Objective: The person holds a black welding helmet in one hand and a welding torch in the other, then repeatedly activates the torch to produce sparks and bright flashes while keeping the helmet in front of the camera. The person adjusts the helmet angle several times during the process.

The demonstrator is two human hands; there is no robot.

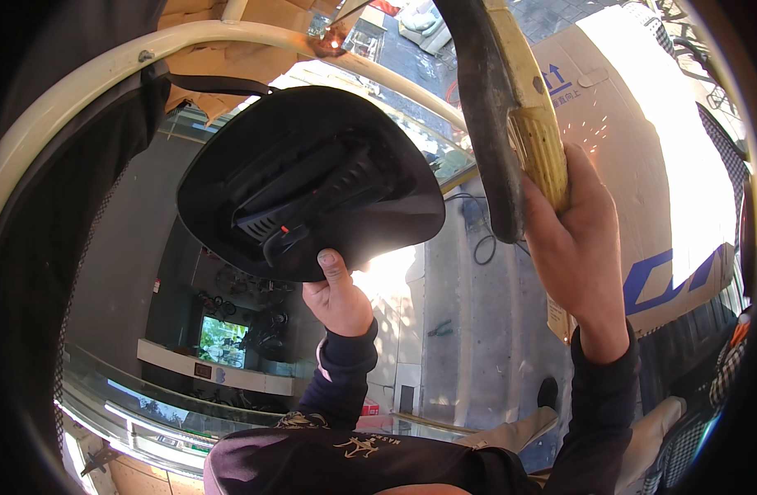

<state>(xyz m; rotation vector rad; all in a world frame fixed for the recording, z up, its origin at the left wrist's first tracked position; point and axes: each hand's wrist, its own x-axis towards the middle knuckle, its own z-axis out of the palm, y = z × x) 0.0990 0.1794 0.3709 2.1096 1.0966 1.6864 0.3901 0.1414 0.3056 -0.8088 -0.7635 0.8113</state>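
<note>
In my left hand is a black welding mask, gripped at its lower edge with the thumb on top. Its hollow inside faces me. My right hand is closed around the yellow ribbed handle of an electrode holder, which has a long black part along its left side. The holder's upper end runs out of view. At the top, a thin rod meets a cream metal tube. A glowing orange spot with dark scorching shows there. Sparks fly near my right hand.
A large cardboard box stands to the right in strong sunlight. Green-handled pliers and a looped black cable lie on the grey floor. Dark fabric hangs at the left. Brown cardboard lies behind the tube.
</note>
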